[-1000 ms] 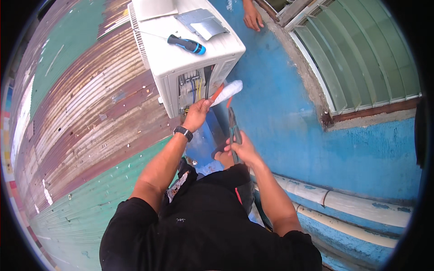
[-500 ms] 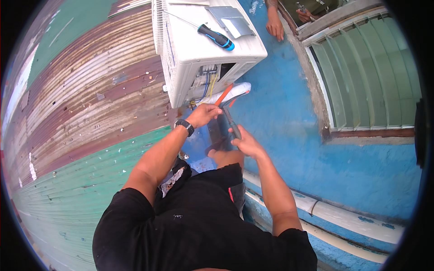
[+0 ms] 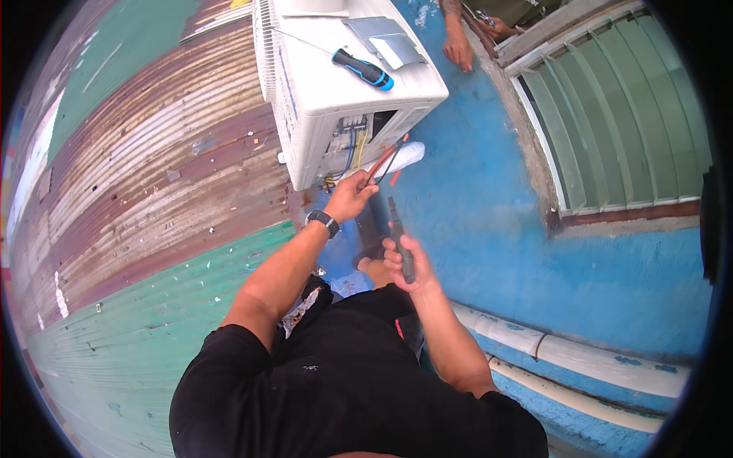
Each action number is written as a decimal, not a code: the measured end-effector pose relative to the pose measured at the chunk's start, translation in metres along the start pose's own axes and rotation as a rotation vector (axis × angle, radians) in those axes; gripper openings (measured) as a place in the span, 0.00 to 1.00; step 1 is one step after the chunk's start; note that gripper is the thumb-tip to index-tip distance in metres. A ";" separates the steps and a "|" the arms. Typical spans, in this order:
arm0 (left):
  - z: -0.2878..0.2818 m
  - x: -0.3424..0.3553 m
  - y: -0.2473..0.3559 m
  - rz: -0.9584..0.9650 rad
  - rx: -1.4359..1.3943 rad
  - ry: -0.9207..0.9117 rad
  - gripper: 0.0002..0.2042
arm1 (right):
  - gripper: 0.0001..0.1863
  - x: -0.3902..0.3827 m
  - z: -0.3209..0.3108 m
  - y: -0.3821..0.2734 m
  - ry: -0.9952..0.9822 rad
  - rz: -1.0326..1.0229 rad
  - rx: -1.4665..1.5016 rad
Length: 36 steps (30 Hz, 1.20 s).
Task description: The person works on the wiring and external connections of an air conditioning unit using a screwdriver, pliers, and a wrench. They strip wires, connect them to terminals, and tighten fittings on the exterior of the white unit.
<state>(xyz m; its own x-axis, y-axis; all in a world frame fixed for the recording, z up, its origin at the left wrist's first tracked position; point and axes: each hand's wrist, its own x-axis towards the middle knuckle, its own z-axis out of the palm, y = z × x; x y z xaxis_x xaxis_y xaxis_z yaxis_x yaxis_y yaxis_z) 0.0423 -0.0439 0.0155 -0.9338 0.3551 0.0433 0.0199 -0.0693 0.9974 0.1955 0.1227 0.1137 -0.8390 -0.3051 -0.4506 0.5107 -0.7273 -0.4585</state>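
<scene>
In front of me stands a white outdoor air-conditioner unit [image 3: 309, 141]; blue and yellow wires [image 3: 353, 145] run from a terminal block in its open side. My left hand [image 3: 350, 197], a watch on its wrist, pinches a dark cable [image 3: 392, 160] just below that opening. An orange strand [image 3: 379, 163] runs beside the cable. My right hand [image 3: 412, 263] is wrapped round a slim dark grey hand tool [image 3: 396, 221], narrow tip pointing up. Its exact kind is unclear. The tool is apart from the cable.
On the unit lie a black-and-blue screwdriver [image 3: 363, 70] and a bent metal plate [image 3: 385, 42]. A white wrapped pipe [image 3: 408, 155] sits beside it. Another person's hand [image 3: 458, 52] hangs by the louvred window [image 3: 611, 122]. Corrugated roofing [image 3: 175, 168] is left, a blue wall [image 3: 489, 198] right.
My right hand has drawn the tool back toward me, away from my left hand. The left hand has shifted slightly right and still holds the cable. The other person's hand moved slightly left.
</scene>
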 end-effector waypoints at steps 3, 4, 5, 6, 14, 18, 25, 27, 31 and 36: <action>0.004 0.001 0.002 0.036 -0.018 -0.016 0.06 | 0.25 -0.011 0.021 -0.008 0.000 0.053 0.197; 0.005 0.001 0.004 0.043 0.008 -0.017 0.06 | 0.25 -0.015 0.031 -0.013 0.117 0.079 0.148; 0.006 0.001 0.007 0.051 0.035 -0.018 0.06 | 0.29 -0.013 0.002 -0.020 0.062 0.176 0.096; 0.010 0.002 0.015 0.053 0.033 -0.031 0.06 | 0.29 -0.019 0.000 -0.026 0.067 0.164 0.100; 0.022 0.011 0.035 0.170 0.532 0.072 0.12 | 0.28 -0.024 0.028 -0.044 0.365 0.076 -1.103; 0.042 0.016 0.026 0.337 0.588 0.086 0.12 | 0.30 -0.014 -0.008 -0.050 0.406 -0.181 -1.501; 0.064 -0.001 0.024 0.360 0.536 0.111 0.07 | 0.33 -0.019 0.025 -0.058 0.583 0.032 -1.883; 0.064 -0.002 0.024 0.322 0.604 0.039 0.07 | 0.33 -0.016 0.015 -0.053 0.570 0.008 -1.865; 0.060 0.001 0.026 0.194 0.610 0.021 0.08 | 0.34 -0.009 0.006 -0.048 0.561 0.004 -1.851; 0.054 0.007 0.025 0.186 0.629 -0.072 0.08 | 0.34 -0.005 0.012 -0.051 0.520 -0.091 -1.806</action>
<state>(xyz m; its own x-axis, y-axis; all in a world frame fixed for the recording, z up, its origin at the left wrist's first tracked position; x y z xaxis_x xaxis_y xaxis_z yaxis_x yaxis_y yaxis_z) 0.0557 0.0071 0.0437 -0.8689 0.4526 0.2003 0.4041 0.4151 0.8151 0.1721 0.1540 0.1482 -0.9152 0.1365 -0.3791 0.3216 0.8143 -0.4833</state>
